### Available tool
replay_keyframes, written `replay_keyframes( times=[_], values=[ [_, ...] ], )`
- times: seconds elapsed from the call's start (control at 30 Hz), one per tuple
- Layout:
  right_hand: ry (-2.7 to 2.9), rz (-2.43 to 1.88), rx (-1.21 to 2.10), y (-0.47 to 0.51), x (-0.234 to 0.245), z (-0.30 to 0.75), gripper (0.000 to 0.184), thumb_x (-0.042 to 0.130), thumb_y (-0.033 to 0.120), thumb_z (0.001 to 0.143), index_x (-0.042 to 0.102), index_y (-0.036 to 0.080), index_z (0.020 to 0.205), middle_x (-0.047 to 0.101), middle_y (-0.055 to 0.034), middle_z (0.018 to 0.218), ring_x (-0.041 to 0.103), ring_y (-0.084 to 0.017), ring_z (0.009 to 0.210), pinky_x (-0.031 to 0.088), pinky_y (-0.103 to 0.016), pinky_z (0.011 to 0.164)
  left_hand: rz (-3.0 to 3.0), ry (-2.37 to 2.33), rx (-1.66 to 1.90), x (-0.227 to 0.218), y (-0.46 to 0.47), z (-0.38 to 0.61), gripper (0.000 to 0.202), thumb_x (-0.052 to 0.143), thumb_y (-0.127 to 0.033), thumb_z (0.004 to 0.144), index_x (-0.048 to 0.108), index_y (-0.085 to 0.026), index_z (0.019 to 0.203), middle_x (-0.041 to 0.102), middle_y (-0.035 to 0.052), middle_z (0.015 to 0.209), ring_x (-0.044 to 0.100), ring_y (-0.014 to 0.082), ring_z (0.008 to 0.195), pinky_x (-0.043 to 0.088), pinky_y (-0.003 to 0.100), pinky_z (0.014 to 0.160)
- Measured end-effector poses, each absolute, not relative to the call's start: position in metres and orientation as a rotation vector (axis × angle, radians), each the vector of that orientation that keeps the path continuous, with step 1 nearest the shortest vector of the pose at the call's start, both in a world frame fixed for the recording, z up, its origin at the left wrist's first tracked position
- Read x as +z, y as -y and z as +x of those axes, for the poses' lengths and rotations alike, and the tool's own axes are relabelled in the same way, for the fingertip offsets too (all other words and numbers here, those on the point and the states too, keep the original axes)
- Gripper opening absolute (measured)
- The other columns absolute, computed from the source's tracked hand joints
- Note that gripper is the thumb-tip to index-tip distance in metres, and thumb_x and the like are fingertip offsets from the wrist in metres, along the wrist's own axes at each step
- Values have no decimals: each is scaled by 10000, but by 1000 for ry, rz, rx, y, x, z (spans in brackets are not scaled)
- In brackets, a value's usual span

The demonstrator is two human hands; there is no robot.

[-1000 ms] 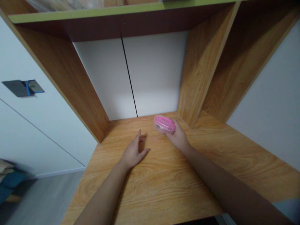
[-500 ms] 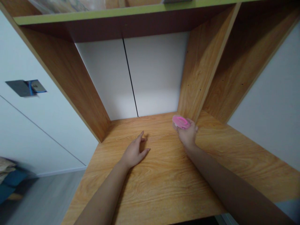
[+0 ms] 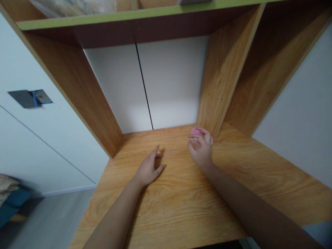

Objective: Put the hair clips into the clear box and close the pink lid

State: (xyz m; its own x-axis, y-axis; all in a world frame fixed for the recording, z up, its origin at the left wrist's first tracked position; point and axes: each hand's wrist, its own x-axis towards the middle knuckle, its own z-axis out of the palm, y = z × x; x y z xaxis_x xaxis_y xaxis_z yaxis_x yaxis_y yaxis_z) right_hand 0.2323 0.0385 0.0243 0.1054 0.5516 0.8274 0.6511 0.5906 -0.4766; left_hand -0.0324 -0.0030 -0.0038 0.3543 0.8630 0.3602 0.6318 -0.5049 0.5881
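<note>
A small pink oval object (image 3: 195,131), too covered to name by kind, is at the back right of the wooden desktop (image 3: 166,207), close to the foot of the upright divider. My right hand (image 3: 201,148) is in front of it and hides most of it. Its thumb and bent fingers are apart, with nothing visible between them; whether the fingertips touch the pink object is unclear. Left of centre, my left hand (image 3: 147,170) rests on the desktop, fingers spread and holding nothing.
Wooden side panels (image 3: 218,79) frame a white back panel (image 3: 171,83) with a dark vertical seam. Overhead runs a green-edged shelf (image 3: 145,13) bearing a clear plastic bag (image 3: 83,7). An uncovered wall box (image 3: 31,98) is at left.
My right hand has moved slightly left and turned, its fingers loosening from the pink object, which now shows behind the hand. My left hand has stayed put.
</note>
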Motion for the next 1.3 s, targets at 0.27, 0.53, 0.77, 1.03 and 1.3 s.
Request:
replay_keyframes(
  times=[0.27,0.53,0.77,1.03,1.3],
  values=[
    [2150,-780,209,-36,10,219,250,608,60,811,705,245,947,642,-67,1068,612,-224,1036,510,-413,922,2440,-1255,863,1,2,-32,486,624,-326,909,544,-243,1381,677,94,1268,625,257,1167,479,438,1044],
    [2385,-920,371,-40,4,227,202,671,199,842,726,227,1035,669,-76,1034,605,-244,1035,489,-429,946,2456,-1240,824,8,3,-31,345,605,-304,919,652,-233,1253,708,88,1195,636,254,1126,481,439,1035],
    [2379,-924,383,-41,3,228,198,674,211,844,731,235,1032,673,-76,1028,607,-246,1036,482,-425,948,2459,-1229,809,10,4,-31,326,599,-299,921,664,-233,1233,709,85,1195,637,257,1131,480,439,1036],
    [2369,-905,387,-44,0,229,195,667,197,848,731,231,1029,674,-72,1038,611,-236,1034,480,-416,953,2466,-1225,803,9,4,-31,317,604,-289,918,670,-235,1223,710,77,1202,635,250,1133,474,434,1038],
    [2373,-926,355,-43,2,227,172,650,202,859,731,228,1008,685,-68,1008,617,-237,1009,489,-417,931,2474,-1233,792,8,4,-31,311,596,-301,926,671,-233,1220,708,78,1201,634,252,1135,478,433,1038]
  ],
)
